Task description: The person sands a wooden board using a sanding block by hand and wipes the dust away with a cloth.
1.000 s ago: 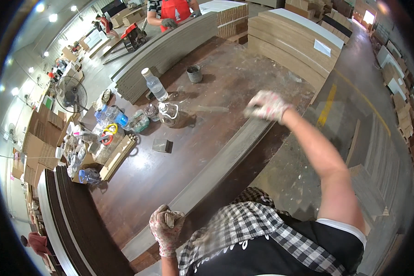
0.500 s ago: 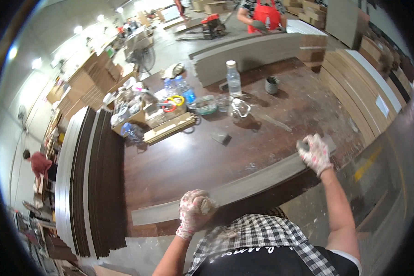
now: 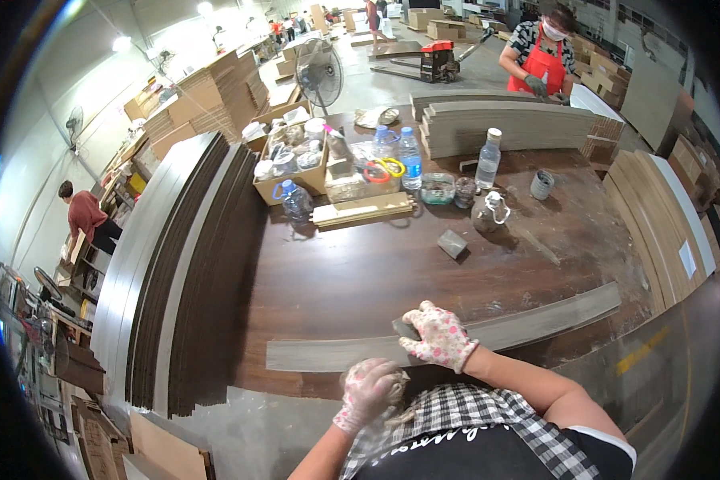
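1. Grey board (image 3: 536,316) lies beneath the right fingers (image 3: 430,317), flat on the counter (image 3: 336,296), presumably for support.
2. Right fingers grip a dark block (image 3: 403,328).
3. Left fingers (image 3: 374,373) blurred; grip cannot be told.

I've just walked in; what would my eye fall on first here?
Probably the pink-spotted, gloved right hand, holding a grey block at the long board lying nearest you. Then come the red and yellow loop handles left of a blue-labelled bottle, and a co-worker's red apron at upper right.
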The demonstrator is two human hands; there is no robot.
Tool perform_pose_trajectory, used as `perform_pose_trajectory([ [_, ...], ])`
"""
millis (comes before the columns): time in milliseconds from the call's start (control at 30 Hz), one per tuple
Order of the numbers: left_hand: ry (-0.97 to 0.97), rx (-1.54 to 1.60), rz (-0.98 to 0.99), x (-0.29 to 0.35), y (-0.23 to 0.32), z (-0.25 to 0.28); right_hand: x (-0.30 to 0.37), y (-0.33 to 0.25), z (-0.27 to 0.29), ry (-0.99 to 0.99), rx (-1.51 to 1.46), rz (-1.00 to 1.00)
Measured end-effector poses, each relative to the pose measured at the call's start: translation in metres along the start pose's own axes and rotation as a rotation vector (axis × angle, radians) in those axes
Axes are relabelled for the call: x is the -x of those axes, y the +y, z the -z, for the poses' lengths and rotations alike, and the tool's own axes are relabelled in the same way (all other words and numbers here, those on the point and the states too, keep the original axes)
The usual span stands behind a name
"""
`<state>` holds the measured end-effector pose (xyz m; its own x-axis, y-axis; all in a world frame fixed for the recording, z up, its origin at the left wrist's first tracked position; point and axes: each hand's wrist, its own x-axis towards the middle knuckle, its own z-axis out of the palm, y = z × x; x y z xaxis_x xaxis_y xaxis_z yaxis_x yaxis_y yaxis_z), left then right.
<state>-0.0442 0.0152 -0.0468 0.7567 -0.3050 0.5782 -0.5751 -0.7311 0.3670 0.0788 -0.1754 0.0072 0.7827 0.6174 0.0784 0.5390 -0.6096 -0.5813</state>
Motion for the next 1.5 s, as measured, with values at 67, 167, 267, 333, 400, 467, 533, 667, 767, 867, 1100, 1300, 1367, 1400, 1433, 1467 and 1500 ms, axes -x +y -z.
perform_pose_trajectory([
  [67,0.021,0.045,-0.023,0.001,-0.006,-0.001,-0.022,-0.022,-0.014,-0.055,-0.025,0.055],
  [167,-0.08,-0.023,-0.021,0.025,-0.023,-0.017,-0.059,-0.052,-0.045,-0.141,-0.035,0.189],
  [267,-0.101,0.357,0.233,0.045,-0.031,-0.04,-0.101,-0.09,-0.081,-0.23,0.021,0.346],
  [333,-0.106,0.64,0.412,0.062,-0.034,-0.052,-0.125,-0.121,-0.11,-0.272,0.018,0.357],
  [400,-0.017,0.63,0.439,0.05,-0.024,-0.042,-0.147,-0.143,-0.136,-0.287,0.047,0.356],
  [467,0.077,0.419,0.309,0.038,-0.018,-0.034,-0.168,-0.164,-0.16,-0.269,0.072,0.381],
  [533,0.04,-0.157,-0.083,0.043,-0.034,-0.044,-0.188,-0.181,-0.181,-0.229,-0.012,0.431],
  [667,-0.083,0.142,0.176,0.049,-0.038,-0.045,-0.176,-0.207,-0.161,-0.068,-0.386,0.533],
  [767,-0.021,0.247,0.138,0.024,-0.023,-0.002,-0.144,-0.181,-0.09,-0.06,-0.47,0.482],
  [867,0.329,0.302,0.32,0.011,-0.018,0.034,-0.107,-0.1,-0.023,0.19,-0.417,0.5],
  [1100,0.133,-0.025,0.307,-0.037,-0.025,0.028,0.033,0.038,0.003,0.619,-0.346,-0.098],
  [1300,0.114,-0.279,0.343,-0.001,-0.07,0.026,0.058,0.054,-0.013,0.716,-0.309,-0.09],
  [1367,0.149,-0.307,0.429,0.014,-0.091,0.051,0.059,0.056,-0.013,0.687,-0.31,-0.068],
  [1400,0.181,-0.19,0.553,0.054,-0.134,0.067,0.057,0.049,-0.012,0.671,-0.324,-0.053],
  [1433,0.182,-0.213,0.623,0.062,-0.149,0.078,0.058,0.051,-0.012,0.659,-0.337,-0.05],
  [1467,0.181,-0.24,0.694,0.069,-0.163,0.091,0.058,0.051,-0.012,0.659,-0.345,-0.042],
  [1500,0.143,-0.411,0.704,0.042,-0.151,0.103,0.059,0.055,-0.011,0.67,-0.334,-0.051],
])
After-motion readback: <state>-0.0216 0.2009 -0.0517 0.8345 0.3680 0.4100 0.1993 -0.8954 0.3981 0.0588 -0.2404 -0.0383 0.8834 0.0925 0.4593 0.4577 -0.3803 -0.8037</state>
